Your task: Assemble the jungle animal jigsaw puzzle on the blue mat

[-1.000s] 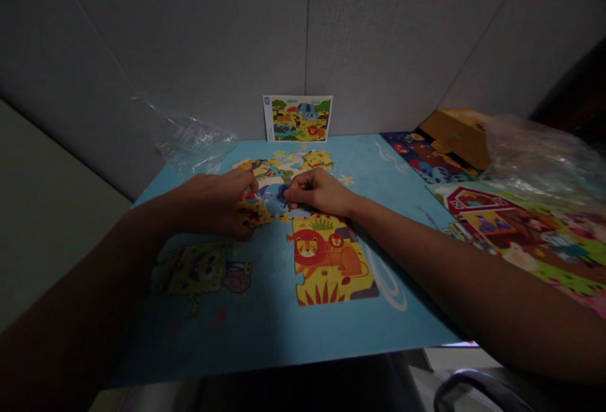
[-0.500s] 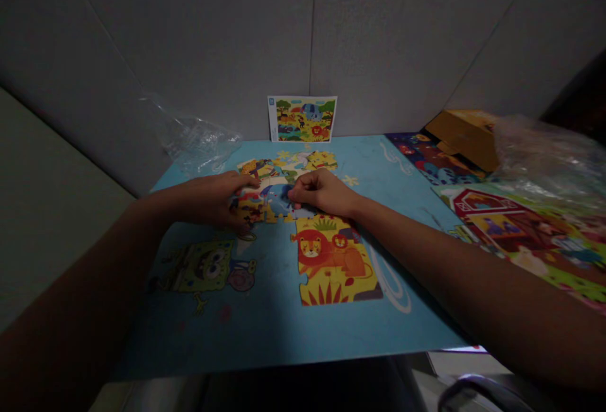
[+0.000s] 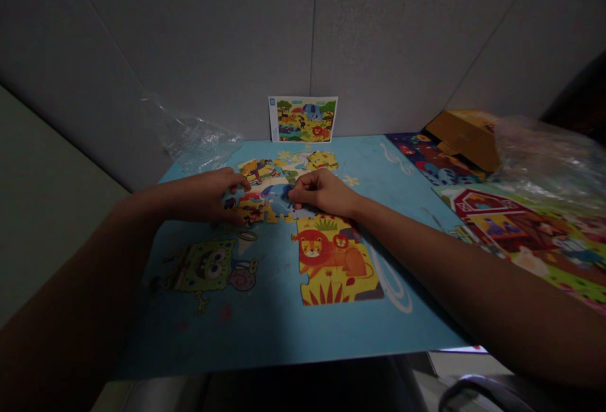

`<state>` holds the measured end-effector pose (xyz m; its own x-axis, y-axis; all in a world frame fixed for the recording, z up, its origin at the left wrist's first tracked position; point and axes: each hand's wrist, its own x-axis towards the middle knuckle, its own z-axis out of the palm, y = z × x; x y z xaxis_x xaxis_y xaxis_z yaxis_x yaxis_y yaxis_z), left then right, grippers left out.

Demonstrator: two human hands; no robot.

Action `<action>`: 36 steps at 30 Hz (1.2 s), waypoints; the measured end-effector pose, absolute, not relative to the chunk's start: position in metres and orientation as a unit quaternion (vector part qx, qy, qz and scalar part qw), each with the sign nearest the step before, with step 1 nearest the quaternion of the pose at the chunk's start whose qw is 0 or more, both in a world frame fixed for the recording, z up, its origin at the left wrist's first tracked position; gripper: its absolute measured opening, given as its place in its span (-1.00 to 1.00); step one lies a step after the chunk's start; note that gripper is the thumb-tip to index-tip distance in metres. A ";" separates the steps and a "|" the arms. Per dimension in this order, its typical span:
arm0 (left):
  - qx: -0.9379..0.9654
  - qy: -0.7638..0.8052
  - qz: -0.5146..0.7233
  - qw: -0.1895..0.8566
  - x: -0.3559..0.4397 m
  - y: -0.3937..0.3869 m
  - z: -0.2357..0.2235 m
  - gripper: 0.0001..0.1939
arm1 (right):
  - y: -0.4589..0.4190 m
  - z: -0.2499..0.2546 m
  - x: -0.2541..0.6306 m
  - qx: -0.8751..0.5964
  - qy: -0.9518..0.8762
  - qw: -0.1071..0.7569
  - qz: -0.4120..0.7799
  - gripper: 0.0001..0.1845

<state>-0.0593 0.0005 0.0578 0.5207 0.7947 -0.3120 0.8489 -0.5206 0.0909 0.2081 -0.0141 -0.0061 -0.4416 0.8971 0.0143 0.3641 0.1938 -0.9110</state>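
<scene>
Loose jigsaw puzzle pieces [image 3: 258, 172] lie in a cluster at the middle of the blue tabletop [image 3: 269, 330]. My right hand [image 3: 324, 191] is closed in a pinch over a blue elephant puzzle piece [image 3: 279, 199], its thumb and forefinger at the edge; the part under the fingers is hidden. At the cluster's left side, my left hand [image 3: 215, 196] rests with fingers apart around a red and blue piece [image 3: 249, 200]. Just below my right hand lies a joined lion section [image 3: 336, 264], flat and with an interlocking left edge.
A picture card [image 3: 305, 120] of the animal scene leans against the wall. Clear plastic wrap [image 3: 199, 144] lies at the back left. On the right are a farm picture [image 3: 516, 229], a brown open box [image 3: 464, 137] and more plastic [image 3: 549, 156].
My left hand has shifted slightly left and up, uncovering more of the pieces beside it. My right hand stays in nearly the same place, still pinching.
</scene>
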 end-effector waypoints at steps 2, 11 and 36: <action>0.885 0.443 -0.092 0.113 -0.049 0.000 0.055 -0.34 | -0.015 -0.005 0.208 -0.439 -0.718 0.291 0.455 -0.70; 0.911 0.391 -0.058 0.121 -0.046 0.000 0.049 -0.48 | -0.015 -0.005 0.207 -0.439 -0.721 0.290 0.451 -0.69; 0.875 0.441 -0.115 0.161 -0.064 0.005 0.049 -0.19 | -0.017 -0.002 0.207 -0.436 -0.725 0.289 0.448 -0.69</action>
<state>-0.0643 0.0047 0.0489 0.5843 0.7351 -0.3439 0.8094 -0.5586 0.1810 0.2073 -0.0175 -0.0023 -0.4523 0.8915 0.0276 0.3735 0.2174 -0.9018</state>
